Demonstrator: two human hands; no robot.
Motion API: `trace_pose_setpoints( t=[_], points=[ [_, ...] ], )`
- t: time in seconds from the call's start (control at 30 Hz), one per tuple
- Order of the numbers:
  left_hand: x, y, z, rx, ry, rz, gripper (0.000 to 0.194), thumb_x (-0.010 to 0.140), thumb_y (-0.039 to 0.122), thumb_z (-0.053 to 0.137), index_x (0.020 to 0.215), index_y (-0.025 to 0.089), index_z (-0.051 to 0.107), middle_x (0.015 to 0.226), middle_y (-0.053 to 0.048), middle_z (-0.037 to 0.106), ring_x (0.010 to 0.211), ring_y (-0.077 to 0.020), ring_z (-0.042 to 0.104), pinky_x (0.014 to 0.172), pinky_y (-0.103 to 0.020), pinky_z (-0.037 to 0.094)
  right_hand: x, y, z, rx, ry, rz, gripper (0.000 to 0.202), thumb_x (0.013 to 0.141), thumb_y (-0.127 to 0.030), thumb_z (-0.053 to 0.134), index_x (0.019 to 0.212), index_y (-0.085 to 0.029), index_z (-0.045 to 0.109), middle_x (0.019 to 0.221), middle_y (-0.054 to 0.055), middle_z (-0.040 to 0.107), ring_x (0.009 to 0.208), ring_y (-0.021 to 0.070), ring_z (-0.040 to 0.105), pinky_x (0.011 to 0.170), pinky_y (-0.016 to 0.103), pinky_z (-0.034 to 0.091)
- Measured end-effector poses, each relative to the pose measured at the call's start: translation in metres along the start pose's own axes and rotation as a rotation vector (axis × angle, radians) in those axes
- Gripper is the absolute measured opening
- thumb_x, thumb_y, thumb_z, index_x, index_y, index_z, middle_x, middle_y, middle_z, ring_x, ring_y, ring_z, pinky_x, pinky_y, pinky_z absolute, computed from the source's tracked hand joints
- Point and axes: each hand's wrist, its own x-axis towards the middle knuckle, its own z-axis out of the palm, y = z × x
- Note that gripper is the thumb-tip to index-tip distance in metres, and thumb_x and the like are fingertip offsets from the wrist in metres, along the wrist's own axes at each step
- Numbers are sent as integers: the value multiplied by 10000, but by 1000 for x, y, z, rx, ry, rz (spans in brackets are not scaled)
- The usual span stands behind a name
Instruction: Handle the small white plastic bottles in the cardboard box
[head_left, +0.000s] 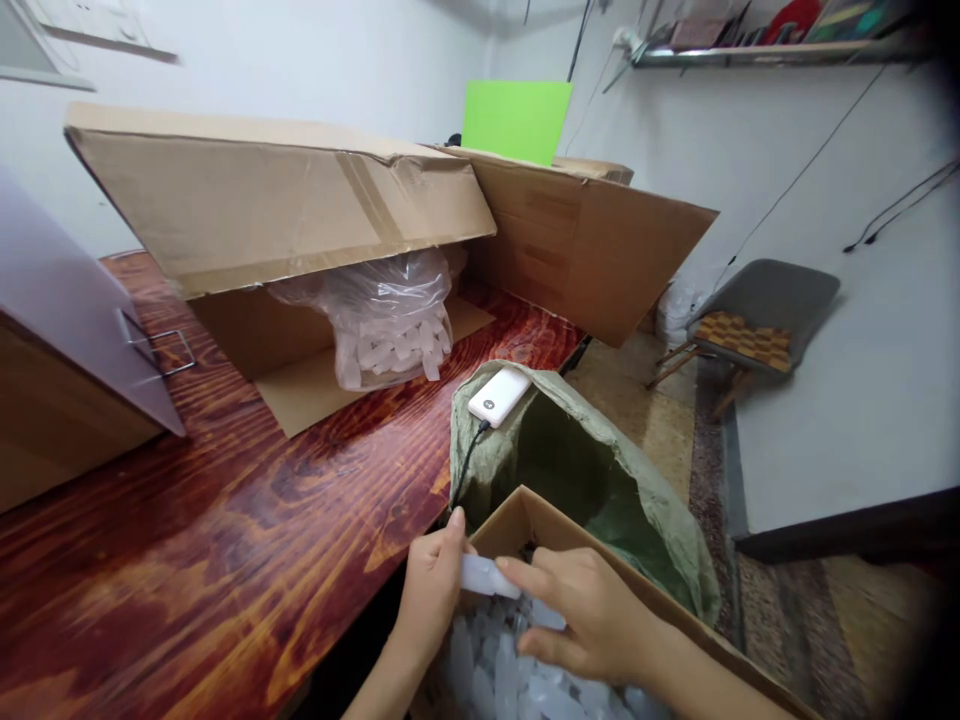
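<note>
My left hand (435, 575) is closed around a small white translucent plastic piece (480, 575), its thumb pointing up. At the far end of that piece rests the index fingertip of my right hand (581, 605). My right thumb is held apart, lower down, and the other right fingers are partly hidden. Both hands are over an open cardboard box (570, 535). Many similar white plastic pieces (506, 680) fill it beneath my hands. Another pale piece shows between my right index finger and thumb; whether it is touched I cannot tell.
A green woven sack (645, 490) stands behind the box, with a white power bank (501, 396) and cable on its rim. On the wooden table (247, 540), a large tipped carton (285, 195) holds a clear bag (397, 340) of white pieces. A chair (772, 310) stands right.
</note>
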Motion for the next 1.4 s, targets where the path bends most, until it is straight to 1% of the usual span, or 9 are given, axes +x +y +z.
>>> trace_pose_setpoints(
  t=[0.23, 0.43, 0.6, 0.73, 0.87, 1.1, 1.27, 1.33, 1.4],
  points=[
    [-1, 7, 14, 53, -52, 19, 655, 843, 682, 426, 458, 159, 513, 403, 15, 419, 404, -98, 358, 442, -247, 256, -19, 7, 1, 32, 100, -74, 588, 960, -606, 252, 1332, -177, 406, 727, 24, 593, 594, 171, 549, 547, 304, 341],
    [3, 9, 19, 87, -71, 23, 659, 842, 688, 417, 450, 163, 493, 403, 16, 411, 405, -99, 358, 447, -247, 268, -17, 11, -10, 10, 102, 62, 679, 938, -654, 239, 1264, -114, 488, 770, 58, 617, 666, 193, 589, 580, 318, 375],
    [1, 11, 20, 98, -74, 22, 639, 877, 650, 384, 473, 170, 502, 379, 30, 383, 364, -100, 339, 412, -246, 252, -21, 15, -7, -82, -75, 90, 606, 922, -652, 329, 1168, -158, 580, 775, 58, 626, 648, 199, 598, 551, 319, 358],
    [-3, 14, 22, 138, -103, 63, 626, 895, 605, 391, 458, 169, 494, 405, 19, 405, 395, -105, 362, 437, -249, 276, -18, 6, -10, -51, -43, 128, 514, 919, -569, 441, 1193, -147, 544, 878, 80, 636, 718, 207, 605, 581, 315, 381],
    [-7, 15, 19, 197, -98, 137, 585, 913, 542, 402, 464, 172, 472, 453, 15, 416, 448, -109, 373, 483, -254, 291, -8, -11, -11, -16, -68, 184, 326, 971, -380, 372, 958, -142, 594, 802, 84, 618, 668, 201, 570, 557, 317, 326],
    [-20, 11, 8, 322, -49, 361, 491, 955, 382, 361, 538, 178, 521, 529, -7, 500, 486, -127, 453, 526, -272, 315, 2, -22, -9, 196, -62, 375, 309, 938, -384, 429, 722, -184, 523, 630, 2, 588, 573, 136, 554, 543, 267, 318],
    [-19, 3, 3, 434, -12, 466, 450, 980, 363, 183, 887, 164, 576, 719, -46, 585, 635, -168, 552, 605, -273, 397, 5, 2, -29, 254, 28, 459, 288, 868, -407, 502, 666, -201, 502, 600, -29, 526, 556, 113, 502, 556, 242, 350],
    [-17, 3, 1, 539, -29, 473, 403, 986, 336, 172, 1021, 152, 528, 792, -55, 589, 690, -171, 563, 640, -274, 409, 4, 22, -36, 189, 158, 635, 227, 863, -419, 513, 802, -201, 539, 682, -4, 537, 609, 145, 505, 577, 268, 358],
    [-17, 5, 3, 697, -144, 484, 350, 987, 321, 237, 913, 166, 543, 769, -47, 578, 704, -170, 561, 660, -278, 398, 5, 41, -38, 142, 266, 808, 304, 820, -408, 580, 1011, -179, 520, 832, 45, 560, 692, 181, 528, 612, 299, 384]
  ],
)
